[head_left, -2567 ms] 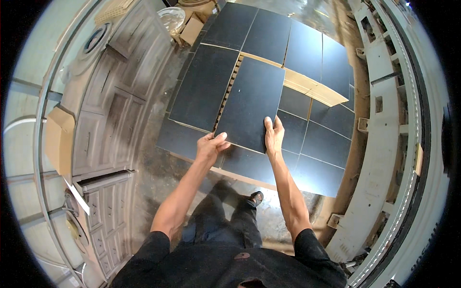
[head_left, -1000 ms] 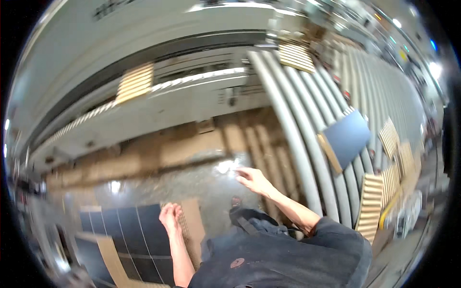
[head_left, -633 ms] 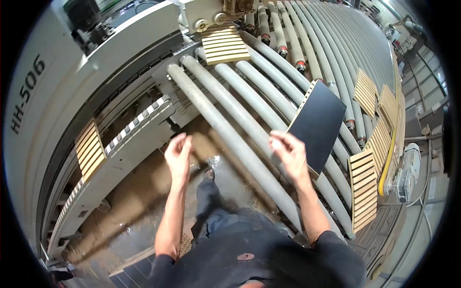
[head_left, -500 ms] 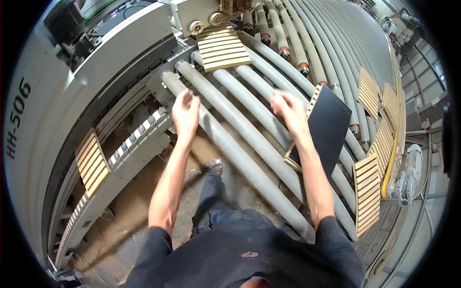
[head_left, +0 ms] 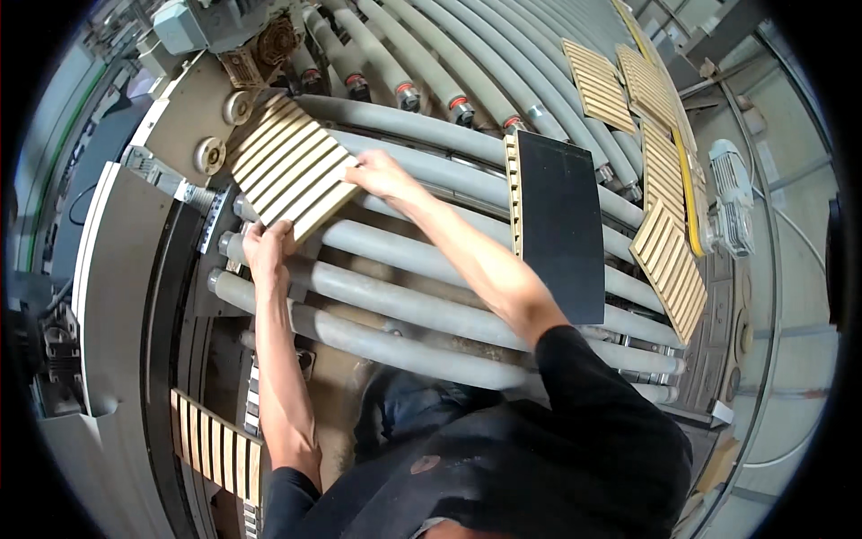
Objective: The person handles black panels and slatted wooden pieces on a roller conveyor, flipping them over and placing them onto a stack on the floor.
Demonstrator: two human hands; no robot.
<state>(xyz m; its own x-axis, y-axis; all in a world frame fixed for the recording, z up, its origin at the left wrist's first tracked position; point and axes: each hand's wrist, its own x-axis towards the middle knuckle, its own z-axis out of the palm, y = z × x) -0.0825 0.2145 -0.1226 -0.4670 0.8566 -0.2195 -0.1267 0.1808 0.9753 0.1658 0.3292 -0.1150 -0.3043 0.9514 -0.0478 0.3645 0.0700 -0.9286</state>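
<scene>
A slatted wooden panel (head_left: 296, 166), pale strips with dark grooves between, rests at the far left end of the grey rollers, against the machine's round wheels. Its near corner is pinched by my left hand (head_left: 268, 248). My right hand (head_left: 382, 176) has its fingers closed on the right corner, thumb side up. The fingers' undersides are hidden by the panel. To the right of my right forearm, a black-faced panel (head_left: 561, 229) lies across the rollers, its grooved pale edge turned toward me on the left.
Grey rollers (head_left: 395, 296) run left to right before me. The machine housing (head_left: 121, 296) stands at left, with another slatted panel (head_left: 218, 446) on its track. Several slatted panels (head_left: 672, 268) lie at the rollers' right end, near a yellow rail and a grey motor (head_left: 734, 199).
My view has turned left. Both hands, empty above the rollers before, have reached to the far slatted panel and taken hold of its corners. The panel now sits at a different angle in view.
</scene>
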